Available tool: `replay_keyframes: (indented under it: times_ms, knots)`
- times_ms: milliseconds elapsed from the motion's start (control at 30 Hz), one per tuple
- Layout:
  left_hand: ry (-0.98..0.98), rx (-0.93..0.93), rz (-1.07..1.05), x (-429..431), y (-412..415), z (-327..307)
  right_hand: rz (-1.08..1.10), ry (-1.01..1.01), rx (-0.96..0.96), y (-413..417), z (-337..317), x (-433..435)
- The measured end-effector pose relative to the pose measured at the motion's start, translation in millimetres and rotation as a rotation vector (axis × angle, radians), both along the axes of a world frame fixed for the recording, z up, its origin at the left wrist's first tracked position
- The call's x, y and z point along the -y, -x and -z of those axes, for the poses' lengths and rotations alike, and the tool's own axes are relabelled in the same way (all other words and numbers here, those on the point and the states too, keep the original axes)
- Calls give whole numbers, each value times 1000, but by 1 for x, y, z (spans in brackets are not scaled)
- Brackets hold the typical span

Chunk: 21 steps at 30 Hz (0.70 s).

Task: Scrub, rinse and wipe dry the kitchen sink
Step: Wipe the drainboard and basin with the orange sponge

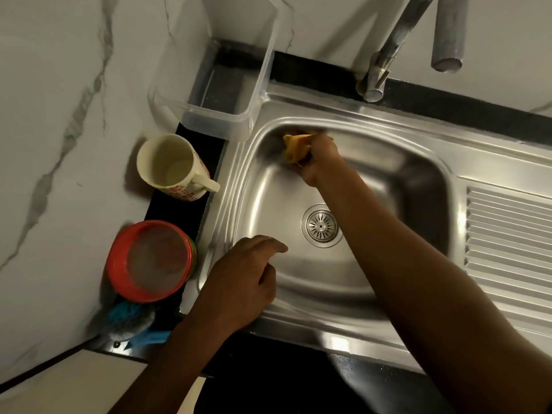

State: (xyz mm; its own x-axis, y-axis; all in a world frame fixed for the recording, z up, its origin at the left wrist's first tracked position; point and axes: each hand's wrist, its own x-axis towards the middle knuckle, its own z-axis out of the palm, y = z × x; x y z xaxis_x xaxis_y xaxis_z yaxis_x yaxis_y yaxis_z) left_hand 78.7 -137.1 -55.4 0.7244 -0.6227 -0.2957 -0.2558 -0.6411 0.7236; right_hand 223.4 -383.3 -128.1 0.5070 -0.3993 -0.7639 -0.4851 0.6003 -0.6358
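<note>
At 9 o'clock from the basin, on the dark counter strip against the marble wall point(53, 144), we see a cream mug point(167, 165) with red print. Below it, at 8 o'clock, sits a red-rimmed sieve point(155, 258), and a blue brush point(131, 319) lies nearest us. A clear plastic container point(218, 127) stands at 11 o'clock, just beside the sink's back left corner.

The sink point(268, 204) fills the middle and right of our view. It is brushed steel, rounded at the corners, with soft streaks of reflected light on its walls and floor. Our left hand point(242, 282) is at the basin's 7 o'clock corner, over the rim. Its fingers are loosely curled, it holds nothing, and the forefinger reaches over the bowl.

Our right hand point(319, 162) is clenched around a bunched yellow cloth point(295, 147), pressed to the back wall at 11 o'clock and blurred there. That forearm crosses the bowl and hides its front right part. The round drain point(321, 225) shows just left of the arm.

A steel tap point(385, 55) rises at 1 o'clock, and the ribbed drainboard point(507, 234) lies at 3 o'clock.
</note>
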Motion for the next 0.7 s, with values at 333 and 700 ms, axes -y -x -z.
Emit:
replay_keyframes:
  times_ms: [333,700]
  knots:
    - [6,2,-72,-6,11,-2,-829,618,-14,8,31,-71]
    - [4,38,-119,-10,19,-17,-1144,375,172,108,11,-91]
